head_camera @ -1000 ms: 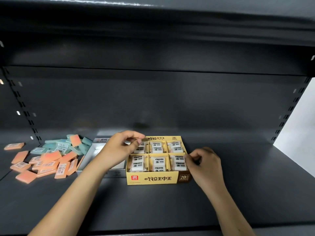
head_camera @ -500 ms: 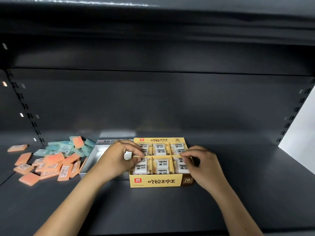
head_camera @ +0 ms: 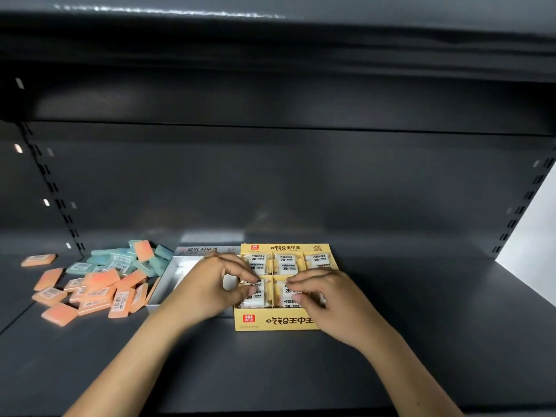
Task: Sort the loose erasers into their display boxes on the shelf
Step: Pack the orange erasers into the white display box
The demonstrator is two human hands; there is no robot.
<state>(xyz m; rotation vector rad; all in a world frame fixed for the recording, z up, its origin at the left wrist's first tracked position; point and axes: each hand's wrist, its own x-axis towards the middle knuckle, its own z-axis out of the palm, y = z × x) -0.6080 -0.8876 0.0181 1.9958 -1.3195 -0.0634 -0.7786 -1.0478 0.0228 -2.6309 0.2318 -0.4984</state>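
Hands [head_camera: 210, 284] [head_camera: 334, 299] with curled fingers pinching white erasers [head_camera: 254, 294] in yellow box [head_camera: 282, 320], long axis left-right across shelf [head_camera: 421, 326].

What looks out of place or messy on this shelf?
A heap of loose orange erasers and teal erasers lies scattered left of the silver box, still unsorted. The yellow box looks orderly.
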